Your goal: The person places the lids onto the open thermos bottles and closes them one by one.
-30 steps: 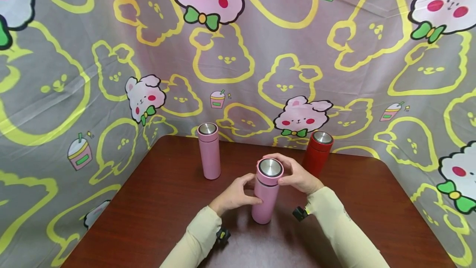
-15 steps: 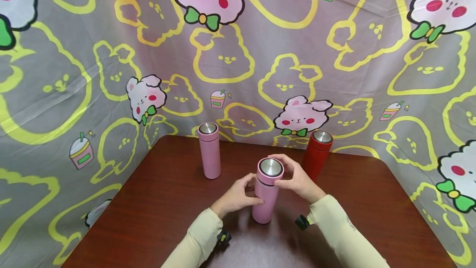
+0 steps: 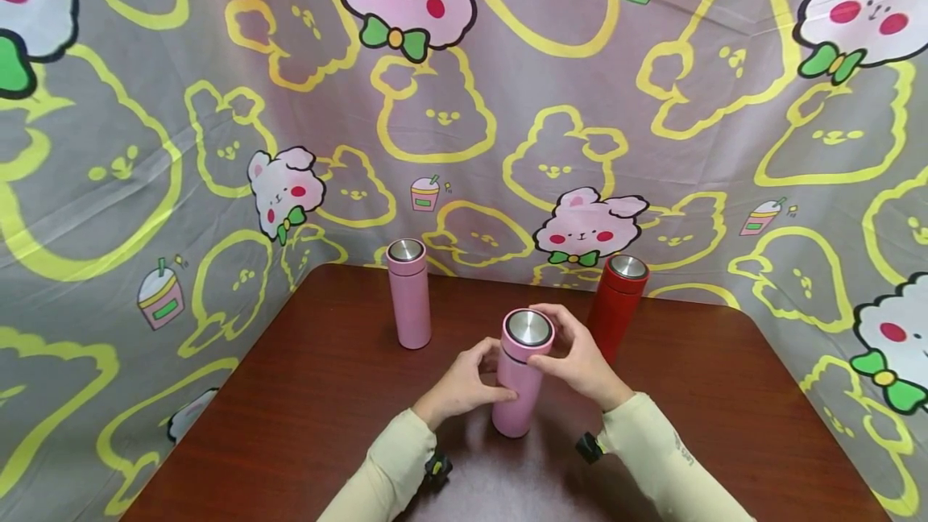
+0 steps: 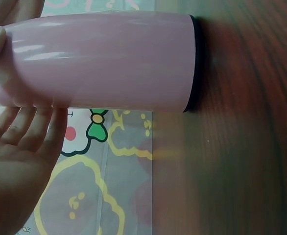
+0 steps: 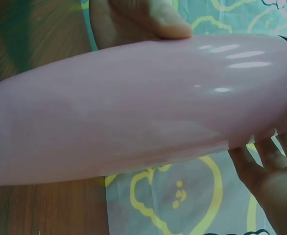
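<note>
A pink thermos bottle (image 3: pixel 513 409) with a steel-topped lid (image 3: pixel 528 328) stands upright on the table before me. My left hand (image 3: pixel 464 381) grips its body from the left, thumb in front and fingers behind. Up at the lid, my right hand (image 3: pixel 577 354) holds on from the right, its thumb low on the lid's front near the dark seam. The bottle's smooth pink side (image 4: pixel 119 58) and black base ring fill much of the left wrist view. In the right wrist view the pink body (image 5: pixel 133 110) hides much of both hands.
Another pink thermos bottle (image 3: pixel 411 300) stands behind to the left. A red thermos bottle (image 3: pixel 619 300) stands behind my right hand, which partly covers it. The brown wooden table (image 3: pixel 290 393) meets a patterned cloth backdrop (image 3: pixel 449 135) at its far edge.
The right thumb has slid leftward across the lid's front, and the right hand has turned and dropped slightly. My left hand keeps its grip; the bottle stays in nearly the same place.
</note>
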Available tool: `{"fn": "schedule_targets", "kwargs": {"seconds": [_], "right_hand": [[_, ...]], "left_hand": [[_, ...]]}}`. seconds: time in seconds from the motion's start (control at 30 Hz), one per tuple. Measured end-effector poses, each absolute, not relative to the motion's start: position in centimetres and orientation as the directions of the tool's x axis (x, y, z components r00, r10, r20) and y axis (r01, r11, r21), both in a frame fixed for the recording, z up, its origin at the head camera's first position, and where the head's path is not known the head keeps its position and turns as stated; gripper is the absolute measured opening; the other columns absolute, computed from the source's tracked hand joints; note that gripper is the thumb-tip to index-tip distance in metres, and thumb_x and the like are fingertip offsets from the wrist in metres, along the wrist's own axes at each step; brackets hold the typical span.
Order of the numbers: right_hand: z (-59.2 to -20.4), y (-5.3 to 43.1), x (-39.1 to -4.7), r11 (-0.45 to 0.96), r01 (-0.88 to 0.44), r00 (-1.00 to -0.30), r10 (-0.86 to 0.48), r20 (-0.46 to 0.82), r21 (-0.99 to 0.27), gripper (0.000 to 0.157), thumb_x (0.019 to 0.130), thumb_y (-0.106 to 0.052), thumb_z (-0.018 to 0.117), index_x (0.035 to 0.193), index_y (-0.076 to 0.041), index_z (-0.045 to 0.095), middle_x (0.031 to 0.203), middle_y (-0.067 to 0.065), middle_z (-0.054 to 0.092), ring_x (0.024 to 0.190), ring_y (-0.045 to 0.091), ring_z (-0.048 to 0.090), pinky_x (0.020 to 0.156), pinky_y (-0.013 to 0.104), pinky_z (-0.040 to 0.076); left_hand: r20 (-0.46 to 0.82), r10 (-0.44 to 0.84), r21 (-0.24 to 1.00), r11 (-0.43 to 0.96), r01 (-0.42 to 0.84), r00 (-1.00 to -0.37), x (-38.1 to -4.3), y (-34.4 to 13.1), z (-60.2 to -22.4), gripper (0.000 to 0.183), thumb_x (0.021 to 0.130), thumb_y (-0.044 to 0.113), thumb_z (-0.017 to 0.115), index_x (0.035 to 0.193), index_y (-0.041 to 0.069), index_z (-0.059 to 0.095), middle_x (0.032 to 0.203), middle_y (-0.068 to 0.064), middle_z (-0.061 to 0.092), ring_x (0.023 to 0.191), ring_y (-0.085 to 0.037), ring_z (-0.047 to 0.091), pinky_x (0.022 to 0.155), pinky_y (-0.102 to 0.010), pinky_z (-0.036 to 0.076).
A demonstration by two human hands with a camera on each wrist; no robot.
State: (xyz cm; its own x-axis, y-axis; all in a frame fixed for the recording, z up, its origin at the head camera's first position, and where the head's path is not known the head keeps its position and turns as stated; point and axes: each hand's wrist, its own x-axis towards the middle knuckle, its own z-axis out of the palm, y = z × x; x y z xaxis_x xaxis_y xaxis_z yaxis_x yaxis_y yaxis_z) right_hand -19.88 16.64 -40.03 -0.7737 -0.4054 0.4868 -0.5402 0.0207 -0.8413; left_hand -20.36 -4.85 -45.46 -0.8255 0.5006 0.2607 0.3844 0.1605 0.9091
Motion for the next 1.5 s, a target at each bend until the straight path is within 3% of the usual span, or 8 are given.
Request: {"fn": "schedule_targets", "kwargs": {"seconds": [0.33,0.57,0.63,0.77,0.93,1.17,1.37,1.5], "right_hand": [[-40.1,15.9,-18.8,0.018,-0.551,-0.787,-0.343,0.513,-0.834,0.064,0.076,0.008,0.070,0.131,0.000,0.039,0.120,0.010,0.054,0.104,0.018,0.056,0.084,0.029,0.050],[-40.1,16.4,-19.2,-0.049,-0.495,-0.773,-0.431,0.465,-0.868,0.067,0.081,-0.005,0.068,0.136,-0.001,0.030,0.126,0.009,0.049,0.113,0.019,0.052,0.089,0.033,0.047],[-40.0,16.7,-19.7,-0.131,-0.460,-0.737,-0.496,0.460,-0.878,0.068,0.084,-0.011,0.065,0.140,-0.002,0.026,0.131,0.008,0.047,0.117,0.019,0.049,0.092,0.034,0.046],[-39.7,17.1,-21.0,-0.377,-0.347,-0.577,-0.636,0.512,-0.859,0.062,0.091,-0.011,0.045,0.144,0.005,0.017,0.142,0.014,0.038,0.128,0.025,0.040,0.102,0.040,0.038],[-39.1,17.2,-22.7,-0.535,-0.110,-0.434,-0.732,0.525,-0.838,0.060,0.088,-0.008,0.020,0.145,0.008,0.013,0.148,0.025,0.026,0.135,0.035,0.029,0.108,0.049,0.026],[-38.7,16.2,-24.5,-0.550,0.010,-0.291,-0.801,0.524,-0.835,0.063,0.086,-0.011,0.025,0.145,0.010,0.014,0.149,0.027,0.023,0.137,0.039,0.021,0.109,0.052,0.021],[-38.6,15.6,-24.8,-0.522,0.083,-0.254,-0.835,0.489,-0.849,0.061,0.086,-0.011,0.028,0.144,0.009,0.023,0.146,0.027,0.029,0.136,0.041,0.023,0.110,0.055,0.014],[-38.8,15.5,-24.9,-0.509,0.077,-0.242,-0.844,0.479,-0.858,0.059,0.088,-0.014,0.029,0.142,0.009,0.026,0.144,0.025,0.035,0.135,0.041,0.027,0.109,0.053,0.020]], "left_hand": [[0.296,0.500,0.901,0.137,0.412,-0.814,-18.4,-4.8,-42.6,0.055,0.072,0.005,0.081,0.118,0.005,0.053,0.111,-0.005,0.062,0.102,-0.019,0.060,0.089,-0.038,0.048],[0.291,0.509,0.900,0.142,0.412,-0.810,-18.5,-4.9,-42.4,0.054,0.072,0.007,0.082,0.118,0.005,0.053,0.111,-0.006,0.062,0.101,-0.018,0.061,0.087,-0.033,0.049],[0.276,0.512,0.905,0.148,0.400,-0.814,-18.6,-5.0,-42.4,0.054,0.072,0.008,0.082,0.118,0.006,0.053,0.111,-0.004,0.063,0.101,-0.017,0.061,0.087,-0.031,0.049],[0.248,0.514,0.914,0.158,0.375,-0.821,-18.8,-5.1,-42.4,0.054,0.073,0.009,0.081,0.119,0.007,0.053,0.111,-0.003,0.062,0.102,-0.017,0.060,0.087,-0.033,0.049],[0.237,0.543,0.930,0.114,0.350,-0.806,-20.0,-5.0,-43.9,0.055,0.073,0.006,0.080,0.120,0.008,0.053,0.112,-0.001,0.061,0.105,-0.015,0.059,0.089,-0.031,0.048],[0.208,0.622,0.953,0.043,0.298,-0.755,-21.6,-5.2,-45.6,0.063,0.076,0.008,0.078,0.131,0.007,0.048,0.123,-0.003,0.058,0.114,-0.014,0.055,0.095,-0.029,0.044],[0.217,0.652,0.954,0.018,0.300,-0.727,-21.8,-5.3,-45.7,0.069,0.079,0.010,0.076,0.138,0.004,0.041,0.130,-0.009,0.053,0.117,-0.017,0.053,0.098,-0.035,0.042],[0.203,0.658,0.960,0.011,0.279,-0.725,-22.0,-5.4,-45.7,0.074,0.080,0.008,0.074,0.143,0.002,0.034,0.135,-0.011,0.049,0.119,-0.018,0.050,0.100,-0.042,0.040]]}}
